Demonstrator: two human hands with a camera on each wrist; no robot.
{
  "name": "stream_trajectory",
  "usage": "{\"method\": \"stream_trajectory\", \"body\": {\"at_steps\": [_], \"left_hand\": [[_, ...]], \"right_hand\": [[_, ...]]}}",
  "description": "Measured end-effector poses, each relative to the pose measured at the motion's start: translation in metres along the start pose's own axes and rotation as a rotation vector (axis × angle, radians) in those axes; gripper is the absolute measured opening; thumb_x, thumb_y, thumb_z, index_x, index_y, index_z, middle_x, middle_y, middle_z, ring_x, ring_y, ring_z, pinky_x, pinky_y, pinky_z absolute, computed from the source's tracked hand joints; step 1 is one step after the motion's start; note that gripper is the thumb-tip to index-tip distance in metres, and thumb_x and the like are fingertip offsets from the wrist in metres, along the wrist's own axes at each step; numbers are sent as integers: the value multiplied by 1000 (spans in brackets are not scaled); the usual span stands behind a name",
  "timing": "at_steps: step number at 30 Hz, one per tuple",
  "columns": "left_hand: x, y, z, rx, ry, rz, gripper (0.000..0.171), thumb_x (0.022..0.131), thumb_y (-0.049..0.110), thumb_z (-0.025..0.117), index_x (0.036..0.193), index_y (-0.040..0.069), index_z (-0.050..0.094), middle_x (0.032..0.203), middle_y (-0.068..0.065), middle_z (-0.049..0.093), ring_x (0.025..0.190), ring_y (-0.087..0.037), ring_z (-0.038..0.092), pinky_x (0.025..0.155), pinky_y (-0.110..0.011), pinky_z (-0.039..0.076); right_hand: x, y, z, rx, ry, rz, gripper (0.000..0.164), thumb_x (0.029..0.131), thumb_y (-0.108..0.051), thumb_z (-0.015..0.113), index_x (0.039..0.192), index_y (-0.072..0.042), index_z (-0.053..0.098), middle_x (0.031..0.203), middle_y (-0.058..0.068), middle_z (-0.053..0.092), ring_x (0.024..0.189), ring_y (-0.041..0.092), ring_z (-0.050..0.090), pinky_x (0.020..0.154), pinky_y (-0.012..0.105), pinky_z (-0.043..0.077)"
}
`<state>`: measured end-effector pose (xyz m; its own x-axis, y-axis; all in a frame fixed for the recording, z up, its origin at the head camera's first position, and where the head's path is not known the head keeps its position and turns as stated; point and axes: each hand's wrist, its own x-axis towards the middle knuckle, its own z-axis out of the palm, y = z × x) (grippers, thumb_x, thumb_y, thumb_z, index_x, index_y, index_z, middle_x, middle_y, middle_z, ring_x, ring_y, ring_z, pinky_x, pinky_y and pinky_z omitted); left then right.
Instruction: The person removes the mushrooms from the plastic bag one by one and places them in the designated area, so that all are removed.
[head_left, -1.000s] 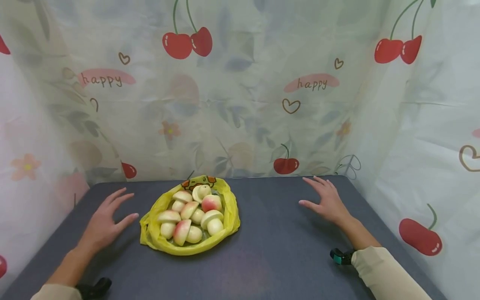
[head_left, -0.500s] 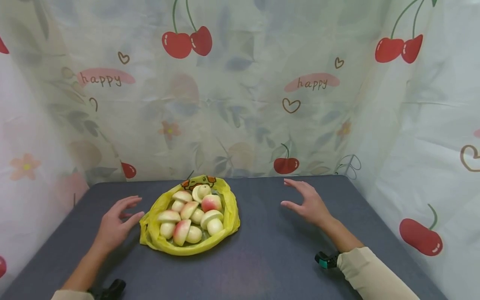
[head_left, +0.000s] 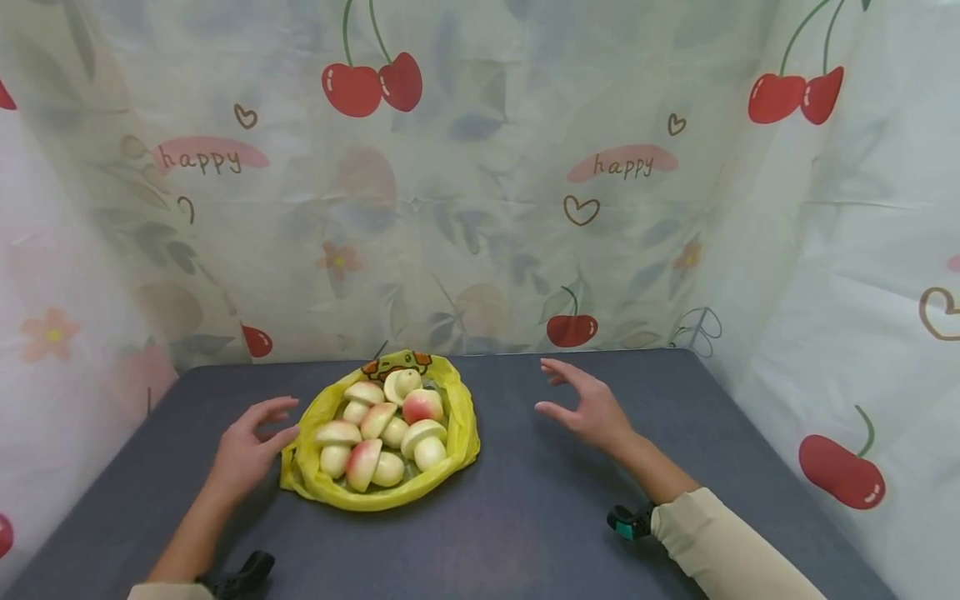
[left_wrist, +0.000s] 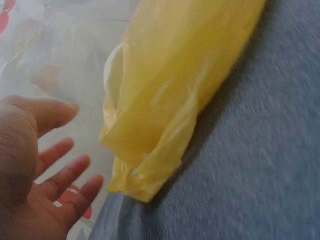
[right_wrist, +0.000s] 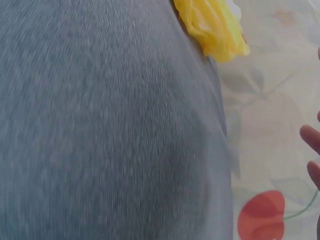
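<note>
On the dark table lies a yellow plastic bag [head_left: 457,417], its mouth spread wide and its rim rolled outward. Several mushroom-shaped pieces [head_left: 364,464], cream with pinkish-red patches on some caps, are heaped in it. My left hand [head_left: 251,446] hovers beside the bag's left edge with fingers loosely bent and thumb apart; the left wrist view shows a gap between fingertips and the bag [left_wrist: 165,110]. To the right of the bag, some distance off, my right hand [head_left: 592,412] hangs over the table and holds nothing. Only a few of its fingertips [right_wrist: 311,137] show in the right wrist view.
The dark grey table [head_left: 510,533] reaches back to a hanging curtain [head_left: 480,208] printed with cherries, hearts and "happy". The same cloth closes off both sides. Black straps with small devices [head_left: 630,522] sit on the wrists.
Both hands have moved inward: the left to the right, up to the bag's edge, the right leftward across the table. The bag and the mushroom-shaped pieces have stayed put.
</note>
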<state>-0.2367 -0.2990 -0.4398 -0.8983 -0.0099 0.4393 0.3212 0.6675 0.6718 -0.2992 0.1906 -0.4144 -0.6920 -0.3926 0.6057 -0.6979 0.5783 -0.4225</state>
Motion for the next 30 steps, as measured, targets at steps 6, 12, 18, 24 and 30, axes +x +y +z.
{"method": "stream_trajectory", "body": {"at_steps": [6,12,18,24,30], "left_hand": [[4,0,3,-44,-57,-56,40,94,14,65,132,2,56,134,-23,49,114,-44,53,87,-60,45],[9,2,3,-45,-113,-122,44,94,14,66,135,3,54,138,-25,45,115,-45,53,83,-58,47],[15,2,4,-38,-221,-211,54,92,17,69,140,4,48,143,-28,37,117,-46,51,84,-54,48],[18,3,5,-44,-274,-253,61,89,16,71,143,4,44,143,-27,37,116,-45,51,82,-51,49],[16,1,4,-48,-327,-249,66,86,12,73,144,3,42,138,-28,40,103,-38,56,72,-39,48]], "right_hand": [[5,-9,14,16,-52,6,68,81,-27,80,141,-13,51,129,6,61,102,21,64,90,48,48],[15,-22,26,58,-96,-19,67,82,-28,80,141,-13,51,127,6,62,101,22,65,87,46,50],[27,-38,35,116,-150,-45,66,84,-29,78,142,-16,50,131,5,59,102,24,65,84,42,51],[36,-47,45,114,-232,-41,64,85,-28,77,142,-15,50,135,5,56,102,25,65,86,45,50],[48,-59,50,82,-382,-20,63,87,-34,74,141,-12,51,138,5,54,103,19,63,89,45,48]]}}
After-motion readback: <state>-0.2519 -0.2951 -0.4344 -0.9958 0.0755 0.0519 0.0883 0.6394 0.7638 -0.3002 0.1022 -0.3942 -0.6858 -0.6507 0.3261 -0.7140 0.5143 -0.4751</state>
